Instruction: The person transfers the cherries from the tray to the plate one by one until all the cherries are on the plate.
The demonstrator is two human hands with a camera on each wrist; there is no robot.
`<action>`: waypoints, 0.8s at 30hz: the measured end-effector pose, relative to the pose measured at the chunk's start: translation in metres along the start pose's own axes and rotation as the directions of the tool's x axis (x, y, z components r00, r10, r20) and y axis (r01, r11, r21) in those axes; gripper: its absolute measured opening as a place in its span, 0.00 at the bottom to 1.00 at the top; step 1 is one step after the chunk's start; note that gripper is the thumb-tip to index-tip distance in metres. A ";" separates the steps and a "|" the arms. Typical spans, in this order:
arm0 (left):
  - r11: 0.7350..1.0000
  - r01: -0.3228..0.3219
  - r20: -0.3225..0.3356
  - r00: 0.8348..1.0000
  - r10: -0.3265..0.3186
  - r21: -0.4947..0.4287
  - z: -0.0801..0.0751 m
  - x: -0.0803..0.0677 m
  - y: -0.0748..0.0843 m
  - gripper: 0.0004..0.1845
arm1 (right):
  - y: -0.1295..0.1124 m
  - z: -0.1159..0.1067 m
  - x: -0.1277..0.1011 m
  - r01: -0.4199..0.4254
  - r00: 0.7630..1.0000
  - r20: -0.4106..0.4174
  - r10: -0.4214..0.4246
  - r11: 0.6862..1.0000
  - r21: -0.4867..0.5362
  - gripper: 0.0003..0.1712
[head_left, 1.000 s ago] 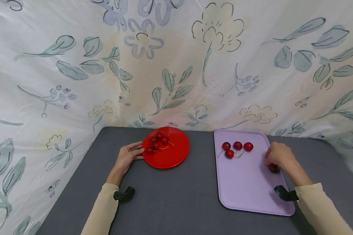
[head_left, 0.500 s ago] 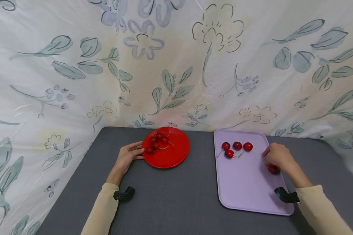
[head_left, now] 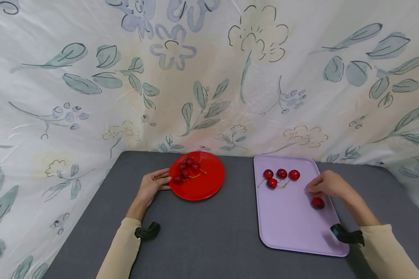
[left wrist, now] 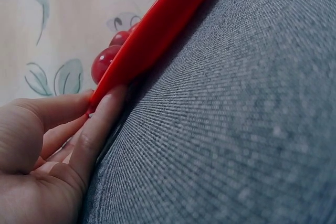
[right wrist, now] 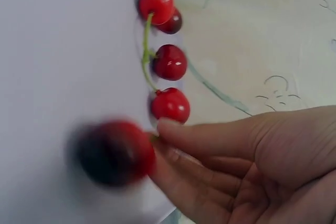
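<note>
A red plate point(head_left: 209, 186) holds several dark red cherries point(head_left: 186, 170) at the back of the grey table. My left hand point(head_left: 153, 183) rests flat beside it with straight fingers touching its left rim. The left wrist view shows the left hand point(left wrist: 58, 140) against the plate's edge point(left wrist: 157, 30). A lavender tray point(head_left: 290, 224) carries a group of cherries point(head_left: 281, 176) near its far end. One single cherry point(head_left: 317, 202) lies by the tray's right rim. My right hand point(head_left: 326, 185) hovers just behind it, holding nothing. In the right wrist view that cherry point(right wrist: 113, 153) is blurred beside the right hand point(right wrist: 247, 156).
A floral cloth point(head_left: 209, 77) hangs close behind and around the left side of the table point(head_left: 202, 240). The grouped cherries point(right wrist: 169, 61) lie on the tray point(right wrist: 52, 51) just beyond my right fingers. Black straps point(head_left: 147, 231) sit on both wrists.
My right hand lifted off the single cherry and shifted slightly left, leaving it lying uncovered on the tray. The left hand and plate have not moved.
</note>
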State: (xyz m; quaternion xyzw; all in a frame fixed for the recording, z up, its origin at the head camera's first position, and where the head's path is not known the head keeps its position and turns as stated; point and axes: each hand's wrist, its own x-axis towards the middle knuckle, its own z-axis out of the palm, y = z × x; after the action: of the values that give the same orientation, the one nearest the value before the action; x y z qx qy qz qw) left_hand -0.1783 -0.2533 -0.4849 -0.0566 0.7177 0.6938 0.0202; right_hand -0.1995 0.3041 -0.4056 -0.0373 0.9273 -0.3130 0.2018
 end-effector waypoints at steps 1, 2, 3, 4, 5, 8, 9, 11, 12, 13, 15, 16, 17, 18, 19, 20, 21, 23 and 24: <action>1.000 0.001 0.000 1.000 -0.001 -0.001 0.000 -0.001 0.000 0.25 | -0.001 -0.001 -0.001 0.006 1.000 0.011 -0.007 0.999 0.035 0.12; 1.000 0.002 -0.002 1.000 -0.002 -0.001 0.000 -0.001 0.000 0.25 | -0.002 -0.001 -0.001 0.012 1.000 0.025 -0.014 0.997 0.073 0.13; 1.000 0.001 -0.003 1.000 -0.001 0.000 0.000 -0.001 0.000 0.25 | -0.003 -0.001 -0.002 0.017 0.999 0.041 -0.022 0.994 0.110 0.14; 1.000 0.001 -0.007 1.000 -0.001 -0.001 0.000 -0.002 0.001 0.25 | -0.004 -0.002 -0.003 0.020 0.998 0.056 -0.028 0.990 0.139 0.16; 1.000 -0.003 -0.007 1.000 0.003 0.002 0.000 -0.002 0.001 0.26 | -0.005 -0.001 -0.003 0.024 0.997 0.068 -0.035 0.987 0.158 0.17; 1.000 -0.012 -0.010 1.000 0.012 0.000 0.000 -0.003 0.001 0.26 | -0.012 0.000 -0.005 0.042 0.993 0.101 -0.064 0.978 0.205 0.20; 1.000 -0.013 -0.009 1.000 0.013 0.002 0.000 -0.003 0.001 0.26 | -0.014 0.002 -0.005 0.056 0.991 0.109 -0.080 0.975 0.216 0.21; 1.000 -0.014 -0.005 1.000 0.014 0.004 0.000 -0.004 0.001 0.27 | -0.018 0.005 -0.005 0.082 0.988 0.109 -0.113 0.964 0.251 0.22; 1.000 -0.010 -0.007 1.000 0.010 -0.002 0.000 -0.004 0.001 0.27 | -0.020 0.008 -0.005 0.100 0.985 0.107 -0.134 0.957 0.273 0.23; 1.000 -0.010 -0.005 1.000 0.010 0.002 0.000 -0.004 0.001 0.27 | -0.022 0.010 -0.004 0.119 0.982 0.106 -0.156 0.948 0.294 0.24; 1.000 -0.005 -0.004 1.000 0.005 0.004 0.000 -0.005 0.001 0.27 | -0.026 0.017 -0.001 0.153 0.976 0.095 -0.197 0.925 0.348 0.25; 1.000 -0.003 -0.004 1.000 0.003 0.001 0.000 -0.004 0.001 0.27 | -0.029 0.021 0.001 0.157 0.974 0.092 -0.208 0.906 0.393 0.25; 1.000 -0.002 -0.002 1.000 0.002 0.003 -0.001 -0.003 0.001 0.26 | -0.031 0.025 0.003 0.163 0.971 0.089 -0.221 0.887 0.432 0.24; 1.000 0.000 -0.001 1.000 0.000 0.002 -0.001 -0.003 0.001 0.26 | -0.034 0.028 0.004 0.160 0.969 0.089 -0.228 0.866 0.474 0.24; 1.000 -0.001 0.002 1.000 0.001 0.006 -0.001 -0.003 0.001 0.26 | -0.036 0.032 0.006 0.155 0.968 0.090 -0.233 0.841 0.518 0.24; 1.000 0.002 0.002 1.000 -0.002 0.003 -0.001 -0.002 0.001 0.26 | -0.040 0.036 0.008 0.151 0.967 0.085 -0.238 0.812 0.563 0.24; 1.000 0.002 0.005 1.000 -0.002 0.006 -0.001 -0.002 0.001 0.26 | -0.043 0.040 0.009 0.134 0.969 0.083 -0.233 0.777 0.615 0.24; 1.000 0.004 0.009 1.000 -0.004 0.008 -0.001 -0.001 0.002 0.26 | -0.049 0.046 0.011 0.113 0.968 0.080 -0.240 0.693 0.713 0.23; 1.000 0.005 0.010 1.000 -0.005 0.009 -0.001 -0.001 0.001 0.27 | -0.053 0.050 0.013 0.099 0.967 0.079 -0.242 0.642 0.760 0.21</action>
State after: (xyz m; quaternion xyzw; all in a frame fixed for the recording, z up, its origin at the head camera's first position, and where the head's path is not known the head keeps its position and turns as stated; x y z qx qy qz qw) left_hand -0.1773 -0.2541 -0.4833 -0.0547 0.7206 0.6907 0.0258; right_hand -0.1946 0.2312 -0.4146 -0.0652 0.6861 -0.6806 0.2485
